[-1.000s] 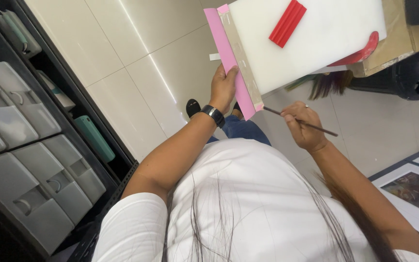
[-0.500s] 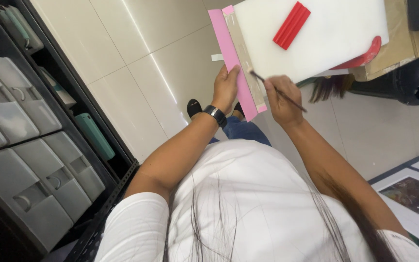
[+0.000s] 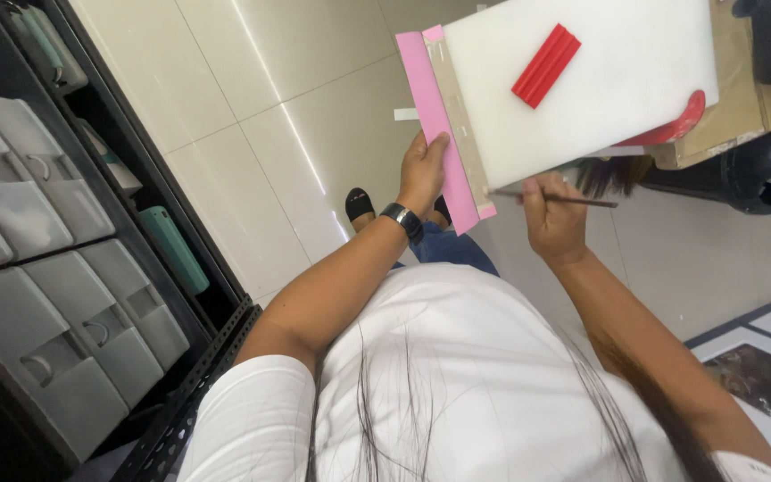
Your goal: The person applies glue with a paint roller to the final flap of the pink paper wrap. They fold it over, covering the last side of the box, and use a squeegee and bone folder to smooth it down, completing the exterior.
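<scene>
Left hand (image 3: 423, 170) fingers pressed on pink strip (image 3: 439, 125), upper centre; right hand (image 3: 553, 214) pinching thin brush (image 3: 573, 201) below white board (image 3: 600, 98).

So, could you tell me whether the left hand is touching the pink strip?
Touching. The head view shows the left hand with its fingers resting on the pink strip.

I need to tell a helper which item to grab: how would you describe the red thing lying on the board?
Find the large white board at the top of the view. On its bare face lies a small red ribbed bar, set on a slant. It is straight and grooved lengthwise, unlike the curved red piece peeking from under the board's lower right edge.
</scene>
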